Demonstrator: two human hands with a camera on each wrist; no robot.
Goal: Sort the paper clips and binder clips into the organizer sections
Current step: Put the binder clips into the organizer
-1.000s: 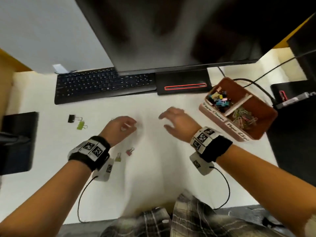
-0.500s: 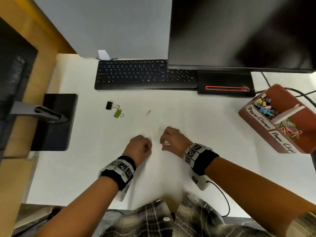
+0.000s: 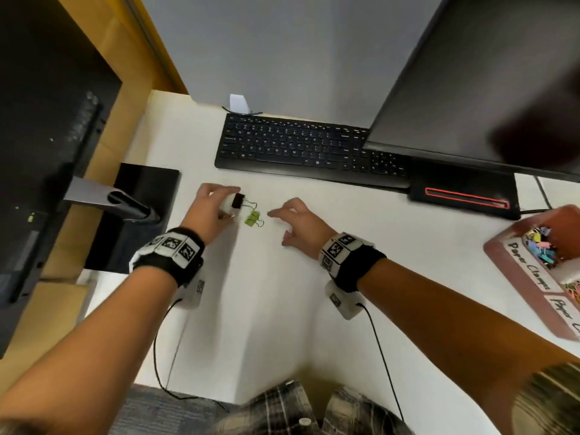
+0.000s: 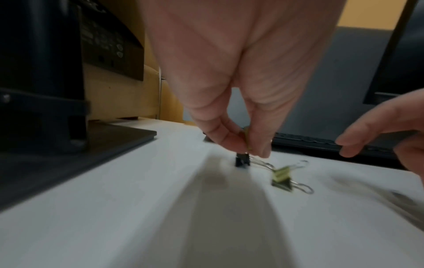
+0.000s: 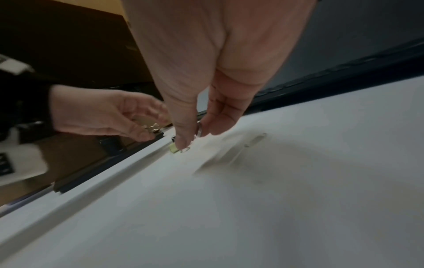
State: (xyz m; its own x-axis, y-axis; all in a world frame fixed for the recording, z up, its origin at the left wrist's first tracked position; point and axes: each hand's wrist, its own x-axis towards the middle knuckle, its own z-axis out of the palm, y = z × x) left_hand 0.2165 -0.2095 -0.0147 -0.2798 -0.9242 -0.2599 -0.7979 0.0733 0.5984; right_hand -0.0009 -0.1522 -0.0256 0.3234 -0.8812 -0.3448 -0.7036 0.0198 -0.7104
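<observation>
Left hand [image 3: 208,210] is down on the white tabletop [image 3: 282,309], thumb and fingers pinched together on something small and yellowish that is too blurred to name, fingertips right at the black clip [image 3: 237,201]; cannot tell if they touch it. Black clip lies flat, wire handles pointing right. Green clip [image 3: 253,218] lies just near-right of it, between the two hands, not held. Right hand [image 3: 299,226] hovers low just right of green clip, fingers spread and loosely bent toward it; right wrist view shows a small metal loop between thumb and fingers, too blurred to say if it is gripped. Paper clip [image 5: 255,140] lies on the tabletop right of that hand, blurred. Organizer [image 3: 514,262] sits at right edge, well apart from the hands, far section holding coloured binder clips, near section with paper clips, handwritten labels on its front. Keyboard [image 3: 298,146] lies far of the hands, monitor [image 3: 486,83] above right, black stand base [image 3: 138,215] to the left.
</observation>
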